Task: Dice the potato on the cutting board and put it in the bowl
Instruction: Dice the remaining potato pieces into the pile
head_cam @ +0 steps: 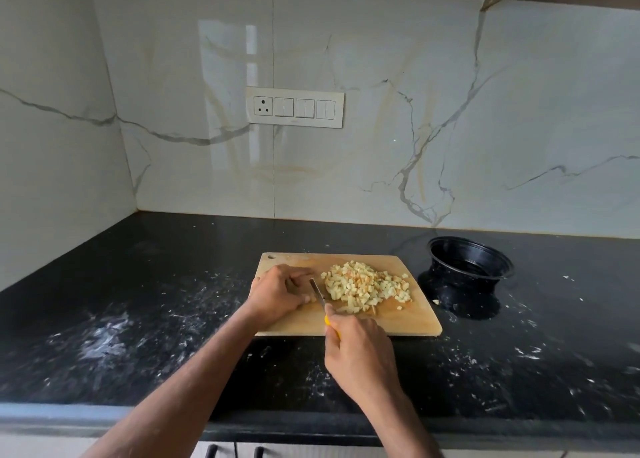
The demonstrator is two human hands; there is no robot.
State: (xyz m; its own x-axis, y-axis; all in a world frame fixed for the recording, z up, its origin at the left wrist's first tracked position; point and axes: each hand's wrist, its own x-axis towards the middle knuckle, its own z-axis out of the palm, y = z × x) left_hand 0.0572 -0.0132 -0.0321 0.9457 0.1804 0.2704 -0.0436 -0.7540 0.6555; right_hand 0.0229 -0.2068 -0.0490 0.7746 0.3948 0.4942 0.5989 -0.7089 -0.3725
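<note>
Pressing down on the board's left part, the left hand has curled fingers over a small potato piece, mostly hidden. Just right, the right hand grips a knife, blade beside those fingers. Dice lie heaped mid-board. Farther right, a black bowl sits tilted on the dark surface.

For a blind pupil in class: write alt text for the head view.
A left hand steadies a last potato piece on a cutting board while the right hand cuts with a knife, beside diced potato; a black bowl waits.
</note>
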